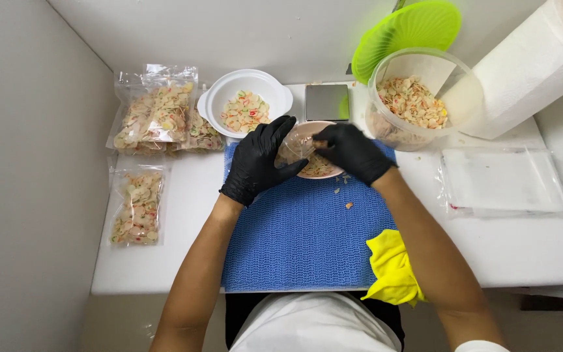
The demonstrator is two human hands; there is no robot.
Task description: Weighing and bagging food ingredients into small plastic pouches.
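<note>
Gloves are covering both hands: left hand (260,160) is gripping a clear bag (294,146), mouth facing right, over the pink bowl (317,171); right hand (353,151) is pinching its opening.

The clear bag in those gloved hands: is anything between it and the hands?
Nothing visible. The left hand and right hand, both in black gloves, grip the clear bag directly, above a pinkish bowl of chips on the blue mat.
</note>
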